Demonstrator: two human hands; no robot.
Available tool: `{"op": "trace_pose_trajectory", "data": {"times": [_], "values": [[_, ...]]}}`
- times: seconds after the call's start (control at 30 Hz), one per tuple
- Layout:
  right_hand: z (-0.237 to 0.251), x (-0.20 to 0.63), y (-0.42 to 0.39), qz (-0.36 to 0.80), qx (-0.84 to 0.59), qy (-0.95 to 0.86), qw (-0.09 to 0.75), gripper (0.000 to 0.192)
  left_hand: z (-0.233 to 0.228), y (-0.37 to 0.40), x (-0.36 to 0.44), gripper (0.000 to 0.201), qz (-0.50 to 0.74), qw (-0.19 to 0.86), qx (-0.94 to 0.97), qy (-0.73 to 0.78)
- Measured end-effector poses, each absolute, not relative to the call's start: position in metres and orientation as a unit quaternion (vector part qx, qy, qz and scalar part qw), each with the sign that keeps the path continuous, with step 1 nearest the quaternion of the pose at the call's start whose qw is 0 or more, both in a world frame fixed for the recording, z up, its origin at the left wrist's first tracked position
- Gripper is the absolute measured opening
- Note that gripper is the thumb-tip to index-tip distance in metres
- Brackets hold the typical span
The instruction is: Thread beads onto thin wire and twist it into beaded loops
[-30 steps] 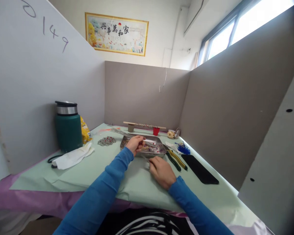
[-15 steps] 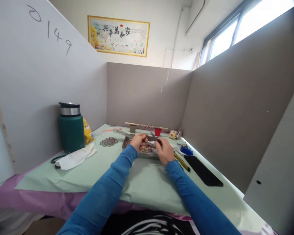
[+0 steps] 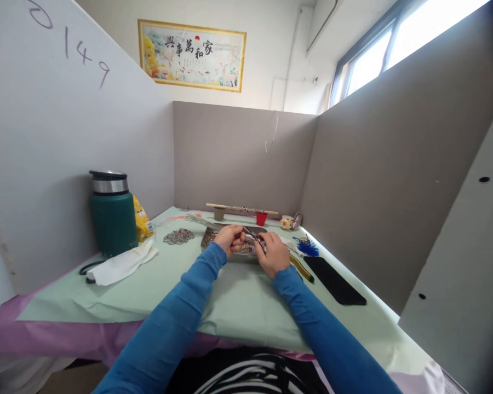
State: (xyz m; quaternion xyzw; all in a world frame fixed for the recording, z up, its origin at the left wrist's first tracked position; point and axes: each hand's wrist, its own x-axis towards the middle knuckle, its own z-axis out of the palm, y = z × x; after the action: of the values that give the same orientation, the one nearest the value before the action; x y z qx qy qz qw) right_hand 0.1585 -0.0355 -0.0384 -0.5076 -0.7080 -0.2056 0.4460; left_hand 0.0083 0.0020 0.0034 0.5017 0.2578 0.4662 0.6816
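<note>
My left hand [image 3: 229, 239] is closed in a pinch over the metal tray. What sits between its fingertips is too small to make out. Beside it, my right hand [image 3: 273, 254] is wrapped round slim pointed pliers [image 3: 251, 233], their jaws reaching toward the left fingertips. Below both hands is the shallow metal tray [image 3: 206, 238] with small beads [image 3: 245, 248] in it, partly hidden by the hands. Thin grey wires [image 3: 201, 220] fan out behind my left hand. A yellow-handled tool [image 3: 302, 269] lies just right of my right wrist.
A pile of beaded pieces [image 3: 178, 236] lies to the left. A green flask [image 3: 112, 219] stands by a white cloth [image 3: 123, 264]. Behind the tray, a beaded stick [image 3: 242, 209] spans small cups, one a red cup [image 3: 262, 219]. A black phone-like slab [image 3: 334, 280] and blue tassel [image 3: 308, 246] lie right.
The pliers' tips have swung left and down, close against my left fingertips. Both hands stay over the tray. The whole view has shifted slightly.
</note>
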Motion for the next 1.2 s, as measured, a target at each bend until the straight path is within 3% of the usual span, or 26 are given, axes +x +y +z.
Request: {"op": "trace_pose_trajectory", "data": {"times": [0.4,0.77,1.03,1.2], "values": [[-0.045,0.154,-0.033,-0.261,-0.544,-0.701,0.381,0.030,-0.001,0.001,0.015,0.019,0.505,0.595,0.527,0.336],[-0.049,0.149,-0.027,-0.209,-0.549,-0.687,0.427,0.029,-0.004,0.002,0.019,0.008,0.524,0.571,0.540,0.328],[-0.049,0.144,-0.027,-0.153,-0.550,-0.689,0.447,0.027,-0.015,0.016,0.025,0.014,0.600,0.412,0.590,0.350],[-0.047,0.143,-0.030,-0.138,-0.546,-0.684,0.464,0.027,-0.012,0.012,0.025,0.009,0.588,0.455,0.570,0.350]]}}
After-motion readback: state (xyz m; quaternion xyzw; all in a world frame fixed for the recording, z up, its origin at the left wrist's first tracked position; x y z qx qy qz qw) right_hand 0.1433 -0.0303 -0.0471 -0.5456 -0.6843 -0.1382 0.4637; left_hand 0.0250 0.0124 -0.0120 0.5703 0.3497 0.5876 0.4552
